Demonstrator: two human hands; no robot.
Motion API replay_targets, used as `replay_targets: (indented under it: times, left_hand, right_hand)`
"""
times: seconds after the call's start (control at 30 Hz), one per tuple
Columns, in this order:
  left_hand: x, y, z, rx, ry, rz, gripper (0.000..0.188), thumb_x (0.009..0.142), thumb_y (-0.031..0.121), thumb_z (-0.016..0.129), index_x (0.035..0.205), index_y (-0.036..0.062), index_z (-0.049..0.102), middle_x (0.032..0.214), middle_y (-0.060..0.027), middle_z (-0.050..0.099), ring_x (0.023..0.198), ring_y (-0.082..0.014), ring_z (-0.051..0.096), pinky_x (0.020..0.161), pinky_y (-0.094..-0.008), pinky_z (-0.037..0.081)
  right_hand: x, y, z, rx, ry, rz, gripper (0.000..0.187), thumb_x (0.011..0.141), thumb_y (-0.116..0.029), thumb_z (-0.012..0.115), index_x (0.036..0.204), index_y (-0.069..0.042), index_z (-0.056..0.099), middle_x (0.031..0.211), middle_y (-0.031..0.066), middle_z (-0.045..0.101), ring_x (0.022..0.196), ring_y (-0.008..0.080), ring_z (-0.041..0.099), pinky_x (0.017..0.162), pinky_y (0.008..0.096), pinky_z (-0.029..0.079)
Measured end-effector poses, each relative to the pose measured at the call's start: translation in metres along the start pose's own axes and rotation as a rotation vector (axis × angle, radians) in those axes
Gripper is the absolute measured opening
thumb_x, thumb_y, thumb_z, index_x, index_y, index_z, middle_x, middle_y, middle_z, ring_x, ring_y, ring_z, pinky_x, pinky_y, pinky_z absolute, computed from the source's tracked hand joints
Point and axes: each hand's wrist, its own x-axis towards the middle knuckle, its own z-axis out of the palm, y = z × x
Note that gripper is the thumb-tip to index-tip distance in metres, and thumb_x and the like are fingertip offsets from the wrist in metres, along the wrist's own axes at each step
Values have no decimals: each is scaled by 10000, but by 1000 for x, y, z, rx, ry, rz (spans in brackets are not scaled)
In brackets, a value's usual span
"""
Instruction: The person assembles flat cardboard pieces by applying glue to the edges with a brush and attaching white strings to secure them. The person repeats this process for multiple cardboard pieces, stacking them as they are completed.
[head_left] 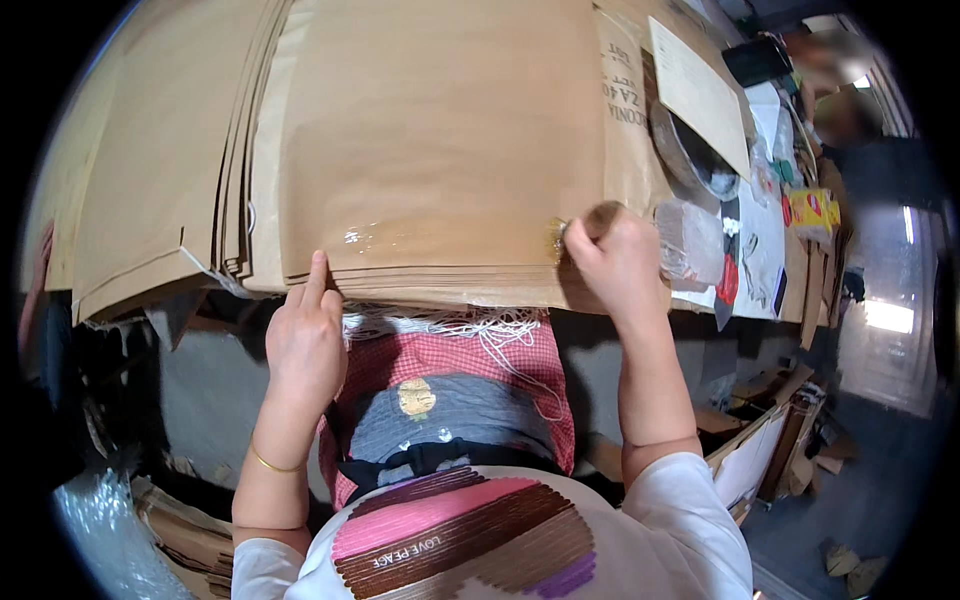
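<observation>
A stack of brown kraft paper sheets (440, 130) lies in front of me, its lower edges stepped in narrow layers. My left hand (306, 338) rests at the stack's lower left corner. Its index finger is stretched out onto the paper edge, the other fingers are partly curled, and nothing is held. My right hand (615, 258) is closed round a brush, whose yellowish bristles (556, 240) touch the paper near the lower right edge. Most of the brush's handle is hidden by the hand. A shiny wet streak (362, 238) marks the paper near the lower left.
More brown sheets (165, 130) lie to the left. On the right are a round basin (690, 150) partly covered by a pale board (700, 90), a plastic-wrapped block (690, 240), a red-handled tool (727, 278) and a yellow packet (815, 212). White strings (500, 330) hang over my lap.
</observation>
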Motion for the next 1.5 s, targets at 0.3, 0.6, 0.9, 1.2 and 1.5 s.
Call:
replay_targets:
  times: [0.3, 0.6, 0.9, 1.2, 1.5]
  left_hand:
    - [-2, 7, -4, 36, -28, 3, 52, 694, -30, 582, 733, -18, 549, 1306, -257, 516, 855, -323, 608, 707, -376, 513]
    - [-14, 69, -80, -1069, -349, 202, 49, 786, 19, 679, 827, -6, 668, 672, -134, 618, 586, -272, 604, 538, -332, 458]
    - [-13, 10, -107, -576, 36, 33, 194, 709, -128, 621, 860, -17, 673, 638, -71, 577, 580, -159, 546, 526, -261, 404]
    - [52, -35, -4, -665, 73, -151, 82, 801, 13, 673, 862, -41, 671, 721, -95, 618, 645, -148, 581, 610, -270, 460]
    - [48, -33, 5, -461, 201, -100, 67, 773, -16, 680, 836, -33, 665, 746, -97, 598, 682, -202, 600, 630, -276, 472]
  right_hand:
    - [-36, 108, -60, 501, 531, 257, 251, 898, -69, 629, 1135, 12, 644, 902, 50, 637, 768, 113, 563, 722, 231, 458]
    - [-105, 10, -7, 691, -82, -138, 278, 874, -63, 575, 1140, 12, 599, 1132, 176, 615, 1068, 304, 585, 934, 379, 462]
    - [-86, 27, -52, 1190, -557, 112, 123, 845, -39, 615, 916, 14, 700, 852, 75, 637, 774, 133, 583, 687, 273, 467]
    - [-30, 90, 35, 810, -285, 368, 111, 805, -92, 678, 853, 9, 676, 763, 57, 670, 714, 99, 602, 663, 255, 485]
    - [-32, 95, 41, 383, -162, 290, 175, 748, -135, 678, 731, 24, 609, 773, 113, 644, 648, 156, 605, 622, 290, 493]
